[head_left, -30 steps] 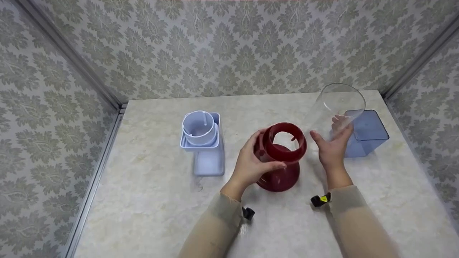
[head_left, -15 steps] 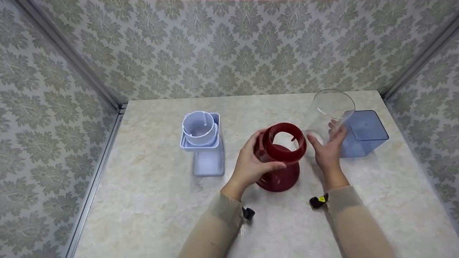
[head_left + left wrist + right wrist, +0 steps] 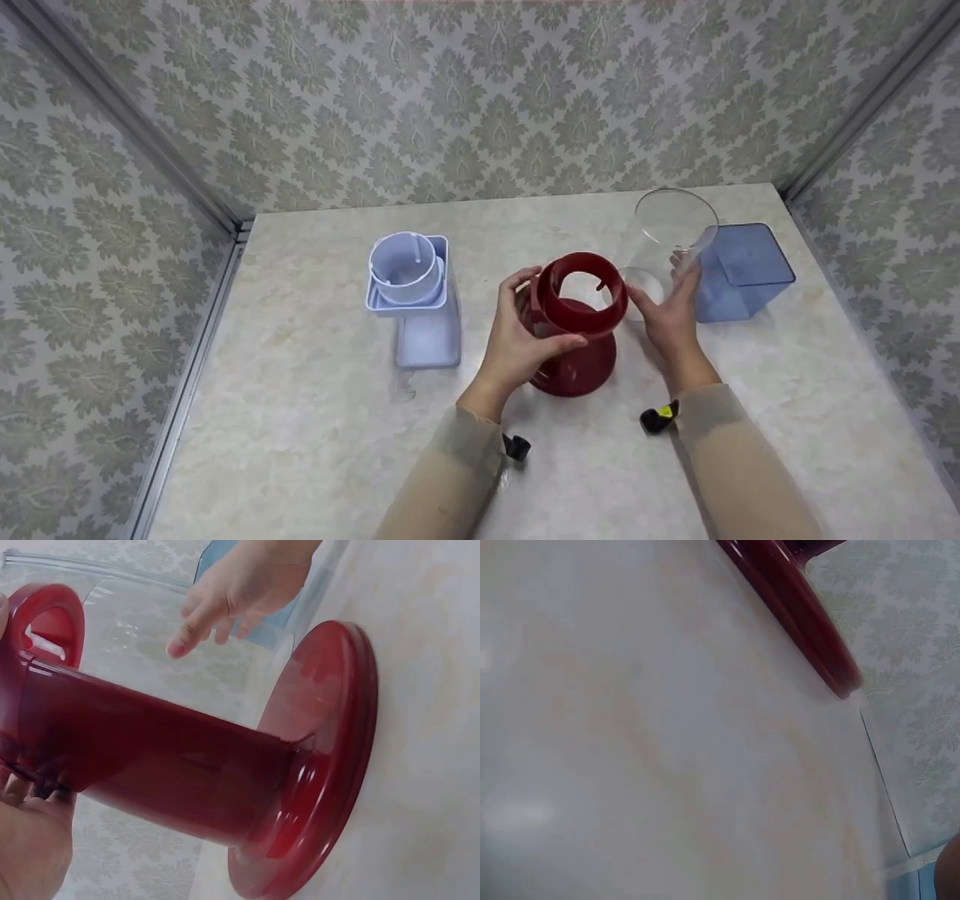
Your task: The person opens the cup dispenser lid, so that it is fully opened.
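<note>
A dark red plastic dispenser stand (image 3: 574,371) with a round base and an open ring on top stands upright on the table. My left hand (image 3: 516,346) grips it just below the ring, thumb in front and fingers behind. In the left wrist view the stand's red column (image 3: 165,757) runs down to its base. To its right, my right hand (image 3: 671,324) holds a clear cylinder (image 3: 666,244), fingers along its far side. The cylinder tilts, its wide open rim away from me. Its lower end is close to the stand; whether they touch I cannot tell.
On the left stands a pale blue dispenser stand (image 3: 427,345) with a round cup (image 3: 405,266) set in its square top. A translucent blue square container (image 3: 739,289) is just right of my right hand. Patterned panels (image 3: 480,97) enclose the table (image 3: 315,420) behind and at both sides.
My right hand has brought the clear cylinder left, closer to the red stand. The left hand keeps its grip on the stand. The head view has shifted slightly.
</note>
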A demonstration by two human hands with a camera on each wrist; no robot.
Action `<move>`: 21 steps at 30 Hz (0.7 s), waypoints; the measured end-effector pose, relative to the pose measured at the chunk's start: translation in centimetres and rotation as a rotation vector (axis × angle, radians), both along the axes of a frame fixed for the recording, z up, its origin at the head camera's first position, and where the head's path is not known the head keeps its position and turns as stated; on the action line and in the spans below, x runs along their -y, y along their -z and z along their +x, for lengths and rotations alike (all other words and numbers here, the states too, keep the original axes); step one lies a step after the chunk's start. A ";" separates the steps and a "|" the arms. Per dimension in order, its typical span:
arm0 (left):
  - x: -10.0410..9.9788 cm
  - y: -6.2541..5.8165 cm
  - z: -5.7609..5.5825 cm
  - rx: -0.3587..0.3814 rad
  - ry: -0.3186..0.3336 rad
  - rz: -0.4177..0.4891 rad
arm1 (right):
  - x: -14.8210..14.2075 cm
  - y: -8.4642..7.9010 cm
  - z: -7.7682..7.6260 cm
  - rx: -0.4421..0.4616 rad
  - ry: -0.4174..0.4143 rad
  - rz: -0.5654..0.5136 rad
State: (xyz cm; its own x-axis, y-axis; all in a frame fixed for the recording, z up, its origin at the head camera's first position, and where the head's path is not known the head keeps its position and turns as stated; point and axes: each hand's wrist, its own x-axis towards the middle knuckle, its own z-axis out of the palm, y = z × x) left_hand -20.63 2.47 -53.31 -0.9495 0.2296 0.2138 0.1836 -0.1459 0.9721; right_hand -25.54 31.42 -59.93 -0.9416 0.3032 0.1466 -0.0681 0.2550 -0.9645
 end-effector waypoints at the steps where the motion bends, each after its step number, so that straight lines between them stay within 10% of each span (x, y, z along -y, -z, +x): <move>1: 0.0 0.0 0.0 -0.003 -0.006 0.007 | 0.1 0.0 -0.1 0.008 -0.003 0.004; 13: 1.3 -0.6 -0.6 -0.036 -0.066 -0.092 | 0.2 0.3 -0.1 0.060 -0.013 -0.004; 21: 2.0 -0.4 -1.0 -0.016 -0.024 -0.004 | -0.1 0.6 -0.1 0.037 -0.008 -0.001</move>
